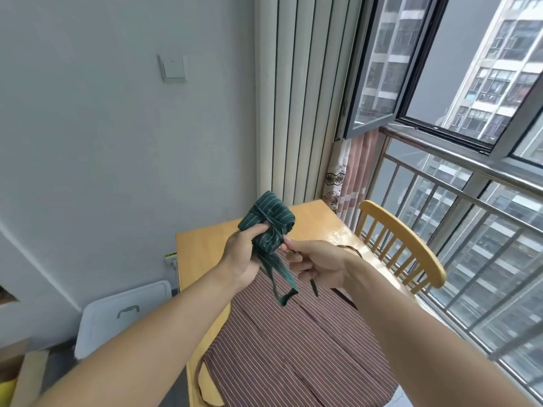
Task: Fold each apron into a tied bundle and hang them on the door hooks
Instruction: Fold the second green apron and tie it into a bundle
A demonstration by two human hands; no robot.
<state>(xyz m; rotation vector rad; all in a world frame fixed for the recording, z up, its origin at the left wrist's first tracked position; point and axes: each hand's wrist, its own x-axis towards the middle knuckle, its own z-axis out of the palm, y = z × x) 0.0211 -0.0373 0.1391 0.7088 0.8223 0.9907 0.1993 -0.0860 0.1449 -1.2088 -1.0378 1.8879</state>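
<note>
I count two aprons: one green striped apron (266, 223), rolled into a bundle, and one brown striped apron (293, 348) spread flat on the one counter (202, 248). My two hands are here, left hand (241, 259) and right hand (316, 264). One wooden chair (405, 242), one white bin lid (117, 315), one wall switch (173, 67).

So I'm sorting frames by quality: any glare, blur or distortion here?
Head view: daylight from the window leaves glare on the table near the chair; wide-angle bending tilts window and railing; the green apron bundle and both hands, left and right, are slightly soft.
</note>
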